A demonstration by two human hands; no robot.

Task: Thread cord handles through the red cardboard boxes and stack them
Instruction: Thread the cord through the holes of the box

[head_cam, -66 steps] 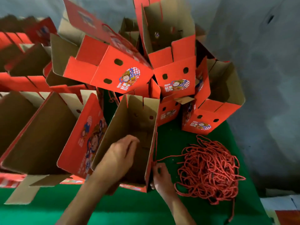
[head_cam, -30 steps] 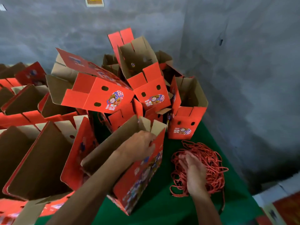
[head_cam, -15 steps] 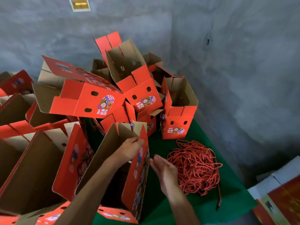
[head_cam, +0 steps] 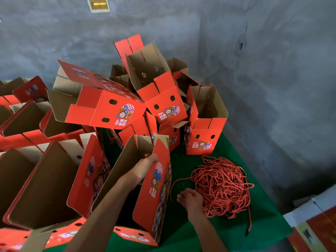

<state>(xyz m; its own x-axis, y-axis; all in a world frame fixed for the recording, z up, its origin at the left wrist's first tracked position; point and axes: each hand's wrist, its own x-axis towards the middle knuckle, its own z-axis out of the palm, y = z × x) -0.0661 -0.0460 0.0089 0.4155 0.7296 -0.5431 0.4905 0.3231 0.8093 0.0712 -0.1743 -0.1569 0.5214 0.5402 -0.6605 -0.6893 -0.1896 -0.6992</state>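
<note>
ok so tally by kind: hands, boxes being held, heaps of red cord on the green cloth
hands: 2 (left hand, right hand)
red cardboard box held by the left hand: 1
red cord heap: 1
total: 4

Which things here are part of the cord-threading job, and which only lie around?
Part of the job:
- open red box, held by left hand
- pile of red cord, right hand at its edge
- stacked red boxes

Only lying around:
- printed carton at lower right
- wall plaque
- green table cover
</note>
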